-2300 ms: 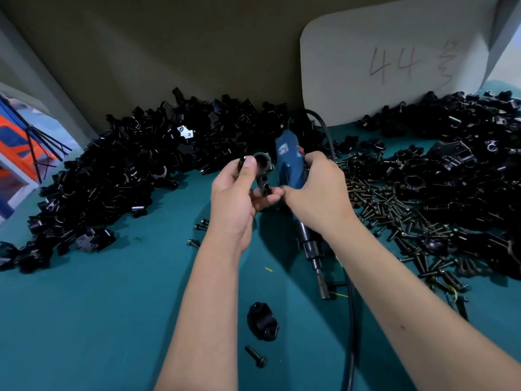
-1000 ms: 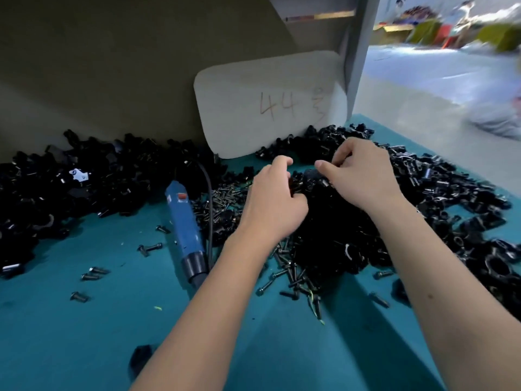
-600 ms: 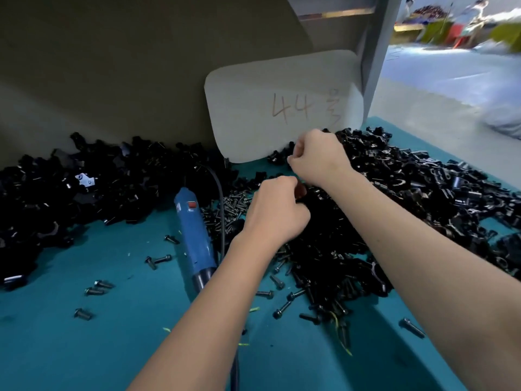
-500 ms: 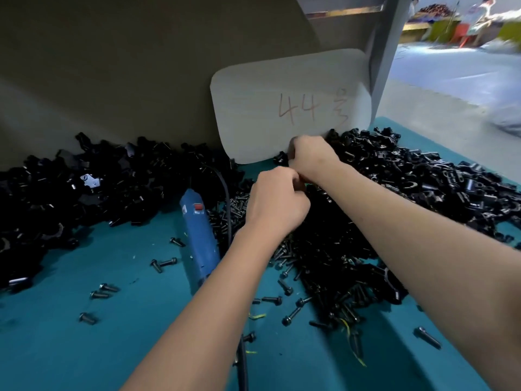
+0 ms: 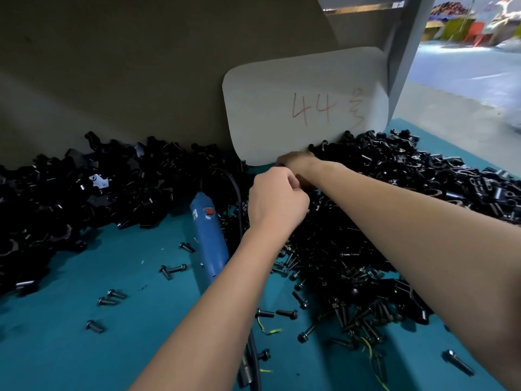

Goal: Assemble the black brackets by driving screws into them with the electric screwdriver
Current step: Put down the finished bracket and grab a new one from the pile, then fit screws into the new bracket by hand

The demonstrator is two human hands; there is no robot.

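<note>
The blue electric screwdriver [image 5: 208, 235] lies on the teal table [image 5: 70, 342], left of my left forearm, with no hand on it. My left hand [image 5: 277, 201] hovers over the right heap of black brackets [image 5: 408, 179], its fingers curled tightly around a dark piece at their tips. My right hand [image 5: 296, 162] reaches further back into the same heap, just below the white card. Its fingers are buried among the parts and hidden. A mound of black screws [image 5: 352, 292] lies under my right forearm.
A second big heap of black brackets [image 5: 84, 193] fills the left and back. A white card marked "44" [image 5: 304, 108] leans on the brown back wall. Loose screws [image 5: 172, 270] dot the teal surface. The screwdriver's black cord [image 5: 239, 198] runs back and also toward me.
The screwdriver has left my right hand and now lies on the table. Both hands have moved right into the bracket heap, and the right hand has crept further back toward the card.
</note>
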